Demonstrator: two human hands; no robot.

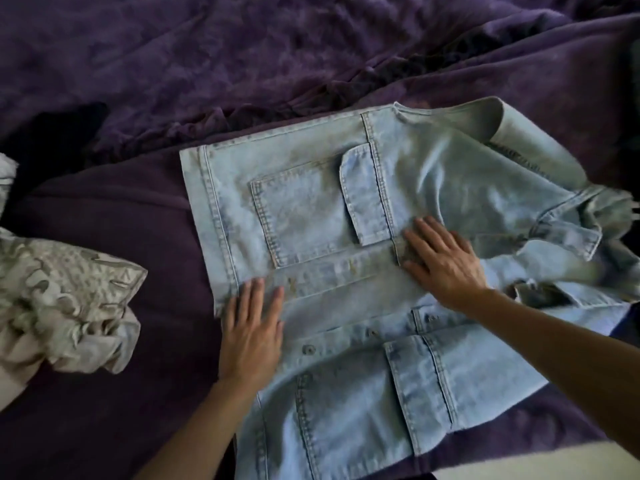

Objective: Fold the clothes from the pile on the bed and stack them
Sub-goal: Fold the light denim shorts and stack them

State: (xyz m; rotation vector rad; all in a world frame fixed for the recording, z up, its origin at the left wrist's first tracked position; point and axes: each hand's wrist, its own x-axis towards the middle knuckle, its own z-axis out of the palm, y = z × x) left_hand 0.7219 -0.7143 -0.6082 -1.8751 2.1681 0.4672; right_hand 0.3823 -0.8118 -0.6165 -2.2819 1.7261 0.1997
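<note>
Head view | denim jacket (311, 209) lies front-up on the purple bedspread (138, 230), collar end bunched at right | left hand (254, 327) flat, fingers straight, pressing the button band near the hem | right hand (440, 258) flat, fingers spread, just beside the pocket flap (363, 199) | tip: smooth outward and square both fronts before any fold.

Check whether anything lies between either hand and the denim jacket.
Nothing visible does. The left hand and the right hand both lie flat, fingers straight, directly on the denim jacket, spread on the purple bed cover. The crumpled pale garment lies apart, to the left of the jacket.
</note>
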